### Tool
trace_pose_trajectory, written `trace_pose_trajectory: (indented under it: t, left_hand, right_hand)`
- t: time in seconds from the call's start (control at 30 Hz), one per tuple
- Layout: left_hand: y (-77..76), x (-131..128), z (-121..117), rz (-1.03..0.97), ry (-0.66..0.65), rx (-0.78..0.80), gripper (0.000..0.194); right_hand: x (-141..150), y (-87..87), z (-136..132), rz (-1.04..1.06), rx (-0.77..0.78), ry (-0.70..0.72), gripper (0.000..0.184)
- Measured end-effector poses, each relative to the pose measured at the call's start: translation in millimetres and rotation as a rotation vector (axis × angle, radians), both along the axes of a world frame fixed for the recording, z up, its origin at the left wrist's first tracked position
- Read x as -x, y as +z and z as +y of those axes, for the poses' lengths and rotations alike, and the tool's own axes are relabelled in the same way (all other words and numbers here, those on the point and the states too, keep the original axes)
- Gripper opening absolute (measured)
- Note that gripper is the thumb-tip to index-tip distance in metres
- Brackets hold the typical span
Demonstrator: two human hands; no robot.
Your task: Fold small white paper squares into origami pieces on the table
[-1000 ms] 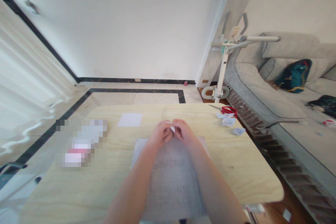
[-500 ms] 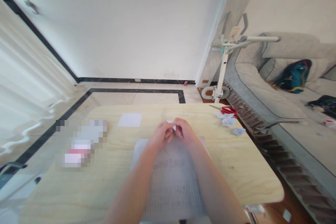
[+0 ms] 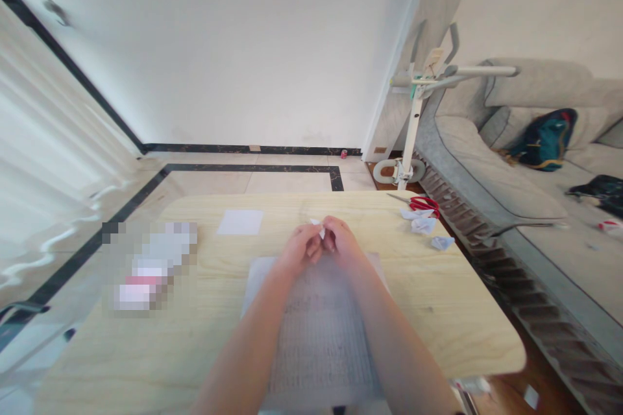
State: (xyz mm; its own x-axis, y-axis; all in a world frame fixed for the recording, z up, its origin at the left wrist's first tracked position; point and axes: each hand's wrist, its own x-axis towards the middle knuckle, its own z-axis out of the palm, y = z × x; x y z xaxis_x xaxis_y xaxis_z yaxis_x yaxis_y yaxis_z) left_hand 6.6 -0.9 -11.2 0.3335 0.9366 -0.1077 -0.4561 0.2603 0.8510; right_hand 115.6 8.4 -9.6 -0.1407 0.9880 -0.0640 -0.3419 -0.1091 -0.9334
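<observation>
Below the frame's centre, the left hand (image 3: 302, 246) and right hand (image 3: 340, 240) pinched the paper (image 3: 315, 222) between them, its tip pointing upper left.

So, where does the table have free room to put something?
Bare table lies between the right hand and the paper pieces, and between the blurred patch and grey sheet. Crowded: far-right corner, with scissors and those pieces.

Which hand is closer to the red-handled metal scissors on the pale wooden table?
Right. The bare right hand is left of the scissors and lower in view; the bare left hand is also lower, but farther left.
</observation>
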Motion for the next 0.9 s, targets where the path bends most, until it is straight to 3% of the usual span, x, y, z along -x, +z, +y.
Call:
trace_pose_trajectory:
  t: [0.23,0.37,0.67,0.9]
  left_hand:
    - [-2.3,2.7,0.3,-0.007,-0.007,-0.003,0.032]
    - [-6.0,5.2,0.8,-0.022,-0.024,-0.009,0.034]
    - [-1.3,1.8,0.3,0.032,-0.019,-0.046,0.031]
    - [-0.6,3.0,-1.0,0.053,-0.017,-0.055,0.03]
  right_hand:
    - [-0.1,-1.6,-0.6,0.019,-0.027,0.043,0.037]
    - [1.1,0.9,-1.8,0.013,-0.008,0.088,0.029]
    - [1.8,-1.0,2.6,0.044,-0.021,-0.122,0.028]
    - [2.7,-3.6,2.3,0.048,0.003,-0.087,0.031]
